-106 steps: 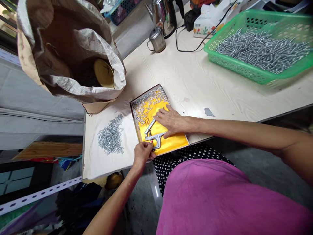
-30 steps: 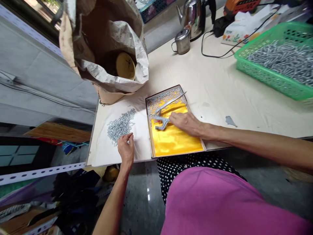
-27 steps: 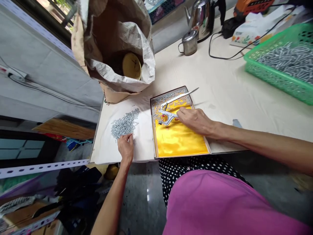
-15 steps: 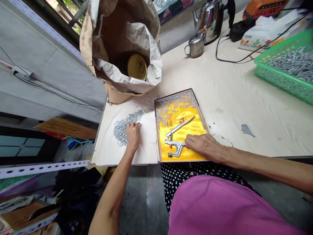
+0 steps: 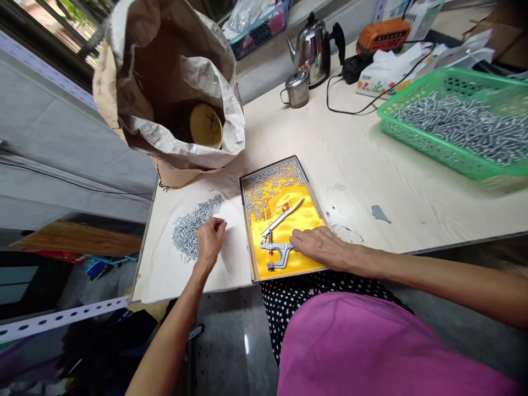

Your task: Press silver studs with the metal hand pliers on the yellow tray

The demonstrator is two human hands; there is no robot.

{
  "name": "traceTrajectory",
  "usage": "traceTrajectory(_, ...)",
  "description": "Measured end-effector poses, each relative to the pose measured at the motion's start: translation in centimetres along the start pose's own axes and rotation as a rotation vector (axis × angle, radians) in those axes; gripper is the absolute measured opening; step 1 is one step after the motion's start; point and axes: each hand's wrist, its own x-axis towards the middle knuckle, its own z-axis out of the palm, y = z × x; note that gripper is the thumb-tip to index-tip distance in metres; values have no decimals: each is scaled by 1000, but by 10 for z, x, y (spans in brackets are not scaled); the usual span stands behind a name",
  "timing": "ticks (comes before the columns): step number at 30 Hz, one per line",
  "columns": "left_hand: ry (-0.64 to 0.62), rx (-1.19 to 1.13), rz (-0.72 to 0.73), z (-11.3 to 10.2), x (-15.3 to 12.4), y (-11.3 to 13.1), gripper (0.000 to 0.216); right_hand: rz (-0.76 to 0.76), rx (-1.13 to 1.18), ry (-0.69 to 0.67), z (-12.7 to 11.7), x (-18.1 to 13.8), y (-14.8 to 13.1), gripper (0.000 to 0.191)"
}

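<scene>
My left hand (image 5: 210,240) is closed in a pinch at the right edge of a pile of small silvery metal pins (image 5: 192,228) on the white table. What its fingertips hold is too small to make out. My right hand (image 5: 317,246) lies over the lower handle of grey hand pliers (image 5: 278,250), its fingers closed round that handle and hiding its end. The pliers' jaws point left and the other handle is spread upward. They lie in a shallow tray (image 5: 248,242) with a yellow lining, where many more pins (image 5: 274,179) are scattered along the far end.
A large paper sack (image 5: 181,159) holding a yellowish round container (image 5: 206,126) stands behind the pile. At the right is a green basket (image 5: 437,151) full of metal parts. A lidded metal mug (image 5: 297,91), a kettle (image 5: 313,52) and a black cable (image 5: 350,111) are farther back.
My left hand has drawn back slightly from the pins, its fingers pinched. My right hand keeps its place on the pliers. The view has swung right, showing more of the green basket.
</scene>
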Motion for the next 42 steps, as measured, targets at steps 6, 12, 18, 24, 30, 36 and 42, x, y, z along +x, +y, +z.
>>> traceTrajectory(6,-473,-537,-277,20,-76,53,33,-67,-51,22,-7,5,7,14)
traceTrajectory(12,-532,-601,-392,40,-89,64,34,-101,-80,81,10,5,17,8)
traceTrajectory(18,-565,-521,-403,44,-88,65,30,-78,-86,117,16,5,16,7)
traceTrajectory(24,-567,-537,-444,43,-92,67,25,-50,-77,115,13,6,11,9)
traceTrajectory(30,-596,-472,-428,43,-88,68,22,10,-79,122,13,7,6,12)
traceTrajectory(36,-694,-459,-477,39,-84,77,26,23,-64,105,7,8,4,13)
traceTrajectory(42,-647,-546,-543,34,-88,84,27,26,-44,102,6,7,6,12)
